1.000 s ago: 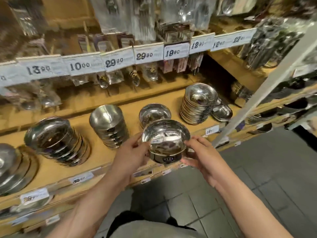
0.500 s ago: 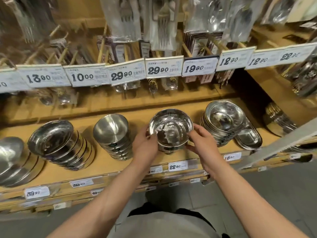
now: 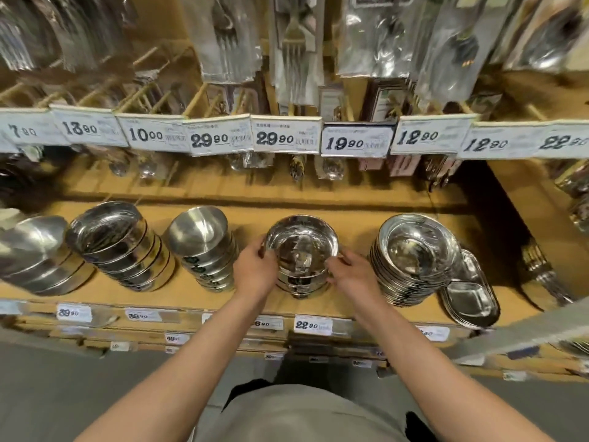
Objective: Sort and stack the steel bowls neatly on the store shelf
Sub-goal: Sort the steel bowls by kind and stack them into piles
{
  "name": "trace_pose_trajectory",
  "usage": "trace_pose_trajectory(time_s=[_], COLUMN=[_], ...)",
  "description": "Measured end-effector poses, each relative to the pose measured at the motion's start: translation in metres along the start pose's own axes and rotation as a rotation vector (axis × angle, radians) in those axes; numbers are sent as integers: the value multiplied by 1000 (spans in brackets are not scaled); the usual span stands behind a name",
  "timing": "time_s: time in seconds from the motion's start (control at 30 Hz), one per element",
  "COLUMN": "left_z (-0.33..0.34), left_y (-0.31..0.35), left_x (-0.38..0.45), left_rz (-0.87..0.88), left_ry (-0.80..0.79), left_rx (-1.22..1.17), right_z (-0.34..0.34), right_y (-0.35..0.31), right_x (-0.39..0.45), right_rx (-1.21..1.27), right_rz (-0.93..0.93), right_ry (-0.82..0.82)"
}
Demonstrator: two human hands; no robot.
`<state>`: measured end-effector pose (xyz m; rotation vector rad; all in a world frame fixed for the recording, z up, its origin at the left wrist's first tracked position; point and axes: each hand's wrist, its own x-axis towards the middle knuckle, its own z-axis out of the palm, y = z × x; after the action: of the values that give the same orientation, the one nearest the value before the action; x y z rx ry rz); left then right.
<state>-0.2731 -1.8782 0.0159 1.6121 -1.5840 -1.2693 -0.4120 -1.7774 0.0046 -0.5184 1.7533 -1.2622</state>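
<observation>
A shiny steel bowl (image 3: 302,242) sits on top of a short stack of like bowls (image 3: 301,283) in the middle of the wooden shelf (image 3: 353,224). My left hand (image 3: 255,271) grips the top bowl's left side, fingers curled over its rim. My right hand (image 3: 352,275) holds the stack's right side lower down, fingertips against the bowls. Both forearms reach in from below.
Other steel stacks stand on the same shelf: deep bowls (image 3: 204,250) just left, wider bowls (image 3: 118,244) further left, shallow plates (image 3: 414,260) on the right with oblong trays (image 3: 470,299) beside them. Price tags (image 3: 287,137) and hanging cutlery packs (image 3: 294,49) are above. Grey floor lies below.
Both hands carried the bowl from in front of the shelf edge forward and set it onto the small stack on the shelf. The view tilted up toward the shelf.
</observation>
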Motion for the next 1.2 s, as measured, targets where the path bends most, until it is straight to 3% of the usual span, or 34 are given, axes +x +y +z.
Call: trace_pose_trajectory(time_s=[0.47,1.2], left_z=[3,-4], left_y=[-10,-14], left_x=[10,2], left_rz=[-9,-73], left_ry=[-9,-28], left_rx=[2,-64], right_z=[3,-3], right_y=[8,2], right_x=[20,15], right_rx=[-113,-131], right_rz=[14,-14], right_ry=[78,-3])
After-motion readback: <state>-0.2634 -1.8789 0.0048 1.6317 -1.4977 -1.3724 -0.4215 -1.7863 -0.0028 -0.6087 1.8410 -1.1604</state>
